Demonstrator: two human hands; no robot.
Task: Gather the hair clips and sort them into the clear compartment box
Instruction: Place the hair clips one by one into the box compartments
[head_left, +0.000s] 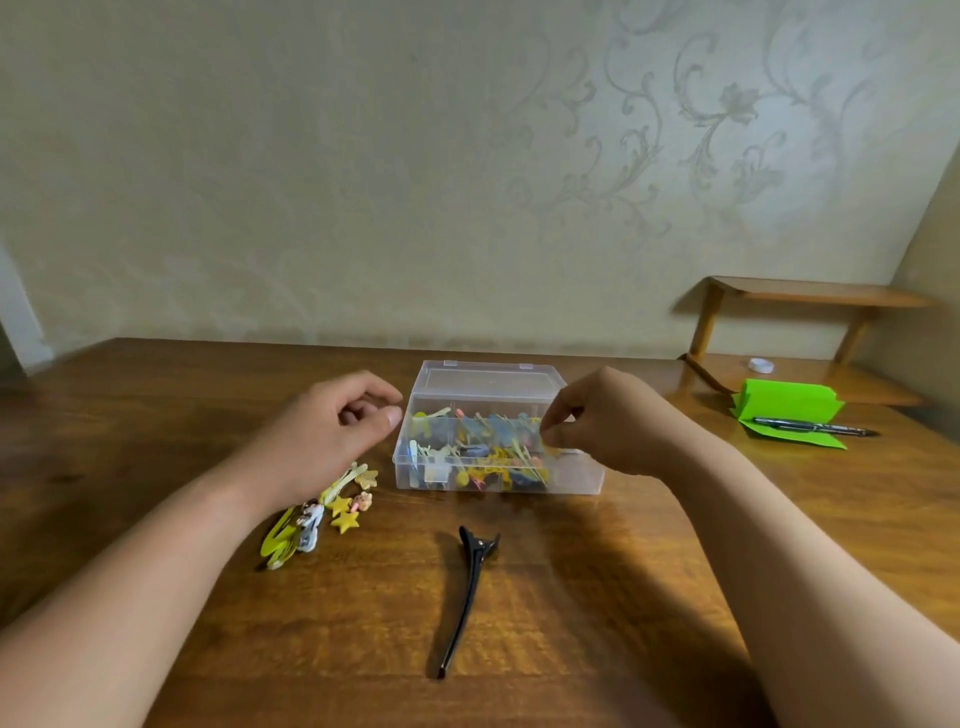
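Note:
A clear compartment box (576, 480) stands open at the table's middle, its lid tilted back, with several colourful hair clips (483, 452) inside. My right hand (597, 415) hovers over the box's right side, fingertips pinched on a small yellow clip (549, 441). My left hand (332, 431) is just left of the box, fingers curled, nothing visible in it. Under my left wrist lies a pile of yellow star clips (332, 512). A long black clip (467, 597) lies in front of the box.
A green folded paper (789, 410) with a pen (815, 427) lies at the right. Behind it stands a small wooden shelf (810, 296) with a white roll (761, 365) below it. The wooden table (571, 623) meets the wall at the back.

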